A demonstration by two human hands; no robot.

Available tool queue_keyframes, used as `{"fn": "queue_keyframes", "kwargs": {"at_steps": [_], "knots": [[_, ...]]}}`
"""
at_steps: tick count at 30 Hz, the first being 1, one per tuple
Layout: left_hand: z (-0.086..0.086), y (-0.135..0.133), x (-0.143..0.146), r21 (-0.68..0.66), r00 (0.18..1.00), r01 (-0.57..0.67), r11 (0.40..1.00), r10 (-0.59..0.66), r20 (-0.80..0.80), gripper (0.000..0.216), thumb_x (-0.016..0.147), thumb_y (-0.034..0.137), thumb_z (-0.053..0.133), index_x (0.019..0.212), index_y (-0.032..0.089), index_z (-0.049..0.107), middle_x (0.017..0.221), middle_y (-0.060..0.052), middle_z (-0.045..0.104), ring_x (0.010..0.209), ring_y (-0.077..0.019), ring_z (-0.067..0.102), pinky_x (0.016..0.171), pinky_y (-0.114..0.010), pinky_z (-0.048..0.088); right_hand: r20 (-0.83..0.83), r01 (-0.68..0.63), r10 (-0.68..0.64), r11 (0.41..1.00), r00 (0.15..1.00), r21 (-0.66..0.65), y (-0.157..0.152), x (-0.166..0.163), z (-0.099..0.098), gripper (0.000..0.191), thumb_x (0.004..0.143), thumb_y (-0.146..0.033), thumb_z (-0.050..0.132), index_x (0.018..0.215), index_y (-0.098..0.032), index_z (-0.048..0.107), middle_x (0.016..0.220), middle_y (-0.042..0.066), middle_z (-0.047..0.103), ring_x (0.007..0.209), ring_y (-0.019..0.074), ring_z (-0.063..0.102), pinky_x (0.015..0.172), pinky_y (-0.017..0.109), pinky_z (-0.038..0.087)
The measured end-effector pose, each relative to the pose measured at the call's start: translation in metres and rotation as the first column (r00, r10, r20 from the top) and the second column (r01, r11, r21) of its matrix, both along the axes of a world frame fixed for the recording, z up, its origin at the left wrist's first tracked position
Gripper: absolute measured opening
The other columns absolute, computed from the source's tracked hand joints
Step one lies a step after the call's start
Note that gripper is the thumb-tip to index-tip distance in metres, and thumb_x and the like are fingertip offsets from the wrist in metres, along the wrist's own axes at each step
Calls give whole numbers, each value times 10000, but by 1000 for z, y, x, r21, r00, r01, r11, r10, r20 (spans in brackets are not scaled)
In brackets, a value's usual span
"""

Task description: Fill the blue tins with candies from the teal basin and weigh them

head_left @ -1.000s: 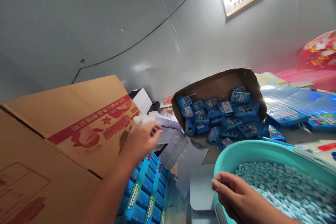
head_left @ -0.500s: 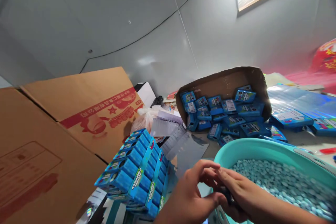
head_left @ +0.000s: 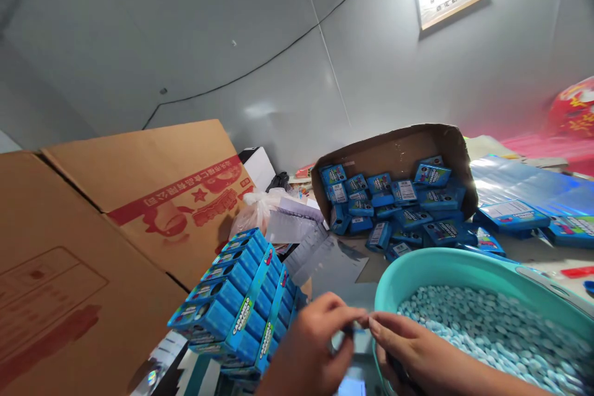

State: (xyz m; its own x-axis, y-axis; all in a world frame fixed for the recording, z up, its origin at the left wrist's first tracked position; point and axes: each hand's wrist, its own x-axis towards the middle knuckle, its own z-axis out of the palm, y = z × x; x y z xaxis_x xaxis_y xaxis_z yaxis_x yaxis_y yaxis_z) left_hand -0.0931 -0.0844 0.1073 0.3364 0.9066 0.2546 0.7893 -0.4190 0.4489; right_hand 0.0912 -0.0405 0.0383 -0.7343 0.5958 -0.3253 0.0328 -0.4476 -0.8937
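My left hand [head_left: 315,340], blurred by motion, is closed with thumb and fingers curled together. Something small and dark shows at its fingertips, too indistinct to name. My right hand [head_left: 413,340] meets it fingertip to fingertip, its thumb and forefinger pinched. A small dark object [head_left: 400,371] is tucked under the right hand's fingers, mostly hidden. Beneath and beside the right hand is a turquoise tub [head_left: 394,272] of pale blue candies [head_left: 492,328]. Left of my hands stands a stack of blue candy boxes [head_left: 241,303], labelled "Caramelo Macizo".
An open cardboard carton [head_left: 394,136] full of small blue boxes lies behind the tub. More flat blue boxes [head_left: 513,213] are at the right. A large brown carton [head_left: 93,272] fills the left. Papers [head_left: 301,235] and a plastic bag [head_left: 253,210] lie between.
My hands, clasped together earlier, have drawn apart so only their fingertips meet. The left hand has shifted left and down. The boxes and tub stay put, apart from a slight shift of view.
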Motion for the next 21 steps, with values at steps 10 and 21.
{"fn": "queue_keyframes", "kwargs": {"at_steps": [10, 21], "knots": [[135, 78, -178, -27, 697, -685, 728, 646, -311, 314, 652, 457, 657, 808, 185, 637, 787, -44, 710, 808, -234, 664, 692, -283, 496, -24, -21, 27, 980, 999, 200, 0, 6, 3, 777, 776, -797, 525, 1244, -177, 497, 603, -75, 385, 534, 90, 307, 468, 229, 199], [134, 137, -207, -280, 687, -697, 660, 503, -524, 486, 346, 534, 814, 603, 205, 564, 480, 18, 529, 473, -178, 528, 459, -263, 399, 40, -27, 13, 937, 999, 349, 2, 12, 7, 620, 873, -684, 501, 1237, -183, 517, 726, -25, 470, 642, 126, 433, 557, 245, 315]]}}
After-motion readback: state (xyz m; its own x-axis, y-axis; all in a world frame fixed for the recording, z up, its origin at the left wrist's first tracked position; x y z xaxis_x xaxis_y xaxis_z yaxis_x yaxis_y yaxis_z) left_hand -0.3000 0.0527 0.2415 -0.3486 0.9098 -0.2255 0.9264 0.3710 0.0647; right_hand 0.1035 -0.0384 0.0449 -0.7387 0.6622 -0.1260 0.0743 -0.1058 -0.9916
